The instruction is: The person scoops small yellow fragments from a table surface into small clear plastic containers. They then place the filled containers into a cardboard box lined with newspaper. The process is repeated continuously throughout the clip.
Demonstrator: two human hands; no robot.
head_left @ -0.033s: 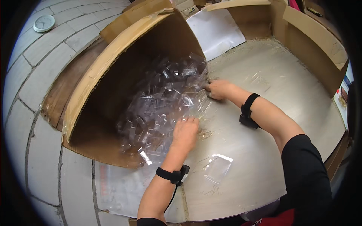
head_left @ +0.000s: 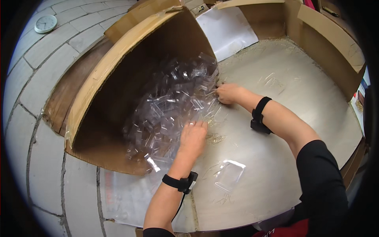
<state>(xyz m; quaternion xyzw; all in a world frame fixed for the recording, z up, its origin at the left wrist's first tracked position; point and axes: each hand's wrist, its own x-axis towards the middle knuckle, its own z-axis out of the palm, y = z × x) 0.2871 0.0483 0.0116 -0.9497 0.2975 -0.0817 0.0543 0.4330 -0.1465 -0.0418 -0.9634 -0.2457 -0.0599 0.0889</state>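
A heap of clear plastic pieces (head_left: 169,106), folded and see-through, spills from the mouth of a cardboard box (head_left: 94,154) lying on its side. At the heap's near right edge is my left hand (head_left: 193,137), its fingers bent and close together. Their tips are lost among the plastic. Farther up, my right hand (head_left: 229,94) touches the heap's right side with its fingers curled in. What either hand grips, if anything, cannot be made out. One flat clear plastic piece (head_left: 230,176) lies apart on the pale work surface (head_left: 260,158), near my left wrist.
Cardboard walls (head_left: 262,21) border the surface at the back and right. A white sheet (head_left: 227,29) leans by the box. Thin clear slivers (head_left: 271,81) lie scattered about. At far left is a round clock (head_left: 45,24) by a brick wall (head_left: 43,87).
My right hand's fingers have curled in more at the heap. The plastic beside them has shifted slightly. My left hand stays at nearly the same spot.
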